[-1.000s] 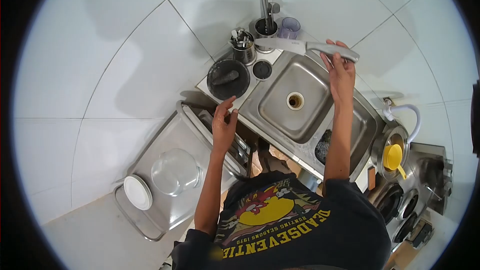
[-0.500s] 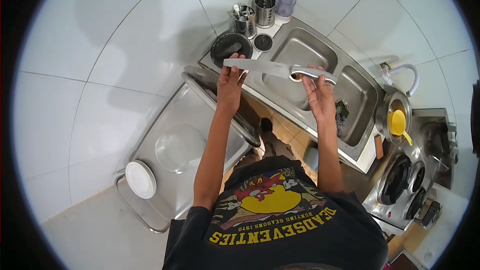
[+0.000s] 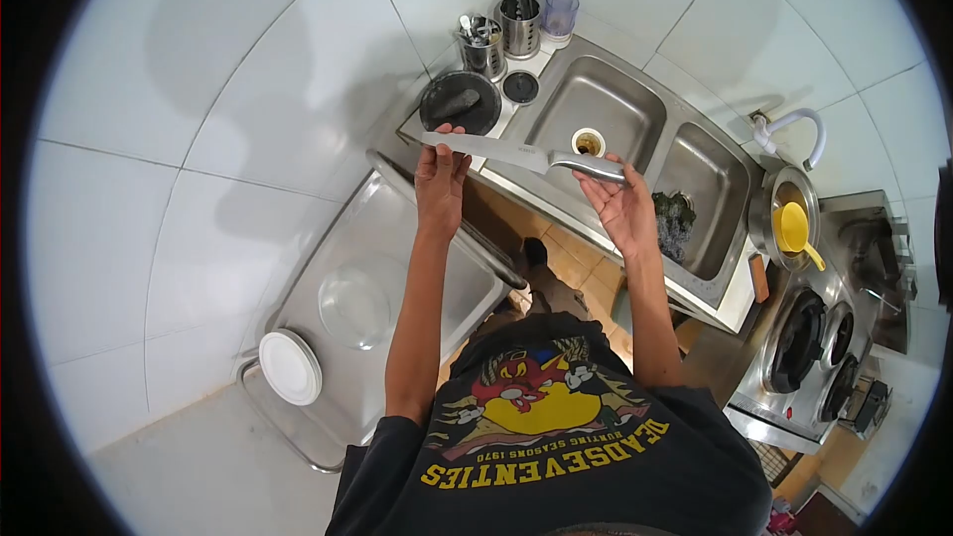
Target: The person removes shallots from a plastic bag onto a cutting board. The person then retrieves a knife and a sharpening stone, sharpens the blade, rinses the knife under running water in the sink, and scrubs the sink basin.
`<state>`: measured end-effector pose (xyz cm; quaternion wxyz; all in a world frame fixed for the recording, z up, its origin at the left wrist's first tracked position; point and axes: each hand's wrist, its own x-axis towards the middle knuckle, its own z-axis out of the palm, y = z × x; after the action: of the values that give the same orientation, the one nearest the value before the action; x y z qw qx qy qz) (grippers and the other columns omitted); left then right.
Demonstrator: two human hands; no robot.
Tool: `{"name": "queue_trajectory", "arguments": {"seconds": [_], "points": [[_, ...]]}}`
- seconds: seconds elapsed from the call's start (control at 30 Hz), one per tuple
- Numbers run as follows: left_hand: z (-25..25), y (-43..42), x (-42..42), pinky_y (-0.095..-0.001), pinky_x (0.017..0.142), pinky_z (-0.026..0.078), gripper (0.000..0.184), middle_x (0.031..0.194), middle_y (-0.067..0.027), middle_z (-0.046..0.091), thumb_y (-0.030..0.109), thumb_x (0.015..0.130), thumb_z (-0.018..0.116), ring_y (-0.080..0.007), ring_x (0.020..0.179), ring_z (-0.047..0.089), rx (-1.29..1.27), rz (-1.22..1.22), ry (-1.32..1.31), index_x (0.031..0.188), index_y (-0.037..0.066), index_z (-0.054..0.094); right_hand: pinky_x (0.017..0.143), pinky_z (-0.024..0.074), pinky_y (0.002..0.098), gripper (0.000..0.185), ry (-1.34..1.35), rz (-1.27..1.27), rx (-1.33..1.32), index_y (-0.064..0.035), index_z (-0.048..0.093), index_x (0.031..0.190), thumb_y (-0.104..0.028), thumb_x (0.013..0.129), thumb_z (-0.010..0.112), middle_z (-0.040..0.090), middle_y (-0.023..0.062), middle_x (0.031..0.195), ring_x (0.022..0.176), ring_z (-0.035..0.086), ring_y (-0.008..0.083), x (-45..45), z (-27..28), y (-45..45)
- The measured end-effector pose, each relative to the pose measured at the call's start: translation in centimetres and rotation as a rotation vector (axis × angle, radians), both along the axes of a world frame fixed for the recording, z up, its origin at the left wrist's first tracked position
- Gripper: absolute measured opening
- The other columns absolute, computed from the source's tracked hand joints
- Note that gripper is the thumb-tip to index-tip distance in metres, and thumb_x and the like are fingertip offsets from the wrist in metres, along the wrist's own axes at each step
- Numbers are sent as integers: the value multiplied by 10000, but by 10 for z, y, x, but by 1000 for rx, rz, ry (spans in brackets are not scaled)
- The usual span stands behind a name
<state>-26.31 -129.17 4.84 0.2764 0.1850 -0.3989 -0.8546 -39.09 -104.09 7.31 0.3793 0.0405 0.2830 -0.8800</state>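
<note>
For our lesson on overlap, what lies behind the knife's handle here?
Behind the knife's handle, the sink's left basin shows, its drain just beyond. Whatever the handle and right hand cover directly cannot be seen.

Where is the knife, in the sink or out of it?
Out of the sink: the right hand holds the knife by its handle, and the left hand holds the blade near its tip.

Near me, large glossy white wall tiles carry soft grey shadows; orange-brown floor shows between a silver metal table and white-edged counter.
</note>
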Motion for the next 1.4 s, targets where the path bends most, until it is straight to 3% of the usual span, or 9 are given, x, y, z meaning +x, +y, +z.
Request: {"name": "queue_trajectory", "arguments": {"seconds": [0.27, 0.47, 0.57, 0.67, 0.77, 1.0, 1.1, 1.2, 1.4], "points": [[3, -14, -46, -280, 951, 441, 436, 1325, -12, 540, 334, 986, 537, -135, 1146, 553, 66, 46, -179, 1372, 144, 465, 1000, 504, 394, 366, 144, -146, 90, 42, 482, 1215, -249, 994, 497, 550, 267, 1217, 1118, 592, 391, -61, 3, -27], [-15, -28, -45, -291, 961, 430, 443, 1318, -25, 542, 318, 1007, 500, -148, 1148, 553, 26, 132, -321, 1405, 135, 434, 910, 546, 349, 363, 578, -365, 329, 56, 511, 1190, -243, 986, 537, 593, 167, 1142, 969, 634, 264, -157, 28, -84], [-22, -27, -42, -285, 951, 427, 430, 1295, -30, 558, 306, 1010, 499, -150, 1144, 554, 38, 156, -356, 1397, 127, 441, 890, 547, 328, 362, 849, -328, 508, 25, 544, 1181, -273, 975, 559, 610, 178, 1119, 950, 616, 208, -204, 43, -130], [-30, -22, -46, -281, 942, 433, 403, 1282, -30, 564, 290, 1011, 499, -146, 1122, 563, 63, 190, -384, 1377, 125, 463, 721, 520, 302, 326, 1131, -278, 757, -22, 583, 1145, -277, 942, 601, 657, 106, 836, 762, 632, 160, -256, 26, -179], [-35, -17, -50, -281, 938, 438, 390, 1284, -34, 565, 273, 1010, 501, -144, 1111, 567, 51, 204, -397, 1369, 125, 472, 659, 493, 333, 362, 1266, -140, 915, -44, 581, 1142, -322, 911, 619, 644, 142, 729, 701, 640, 197, -273, 30, -219], [-32, -2, -53, -286, 954, 431, 361, 1269, -14, 576, 223, 1015, 485, -126, 1109, 568, 22, 182, -460, 1365, 135, 481, 755, 505, 507, 454, 1648, 185, 1078, 24, 544, 1146, -367, 916, 572, 660, 252, 829, 838, 645, 429, -303, -3, -295], [-29, 3, -51, -294, 952, 435, 366, 1272, -31, 570, 234, 1008, 502, -140, 1106, 565, 31, 201, -492, 1357, 124, 486, 745, 513, 498, 494, 1748, 260, 1070, -2, 562, 1107, -449, 898, 595, 663, 217, 838, 850, 657, 402, -316, -34, -326], [-27, 6, -50, -294, 949, 441, 352, 1261, -26, 576, 218, 1009, 497, -139, 1098, 571, 40, 229, -518, 1348, 122, 492, 763, 523, 481, 527, 1770, 310, 1237, -28, 574, 1080, -508, 866, 614, 666, 179, 932, 913, 661, 359, -305, -32, -347], [-29, 9, -42, -287, 937, 454, 329, 1245, -19, 581, 200, 1009, 495, -136, 1091, 577, 44, 268, -522, 1330, 126, 504, 842, 520, 453, 553, 1747, 261, 1243, -50, 592, 1090, -533, 827, 646, 636, 162, 1083, 1024, 634, 316, -296, -56, -370]]}}
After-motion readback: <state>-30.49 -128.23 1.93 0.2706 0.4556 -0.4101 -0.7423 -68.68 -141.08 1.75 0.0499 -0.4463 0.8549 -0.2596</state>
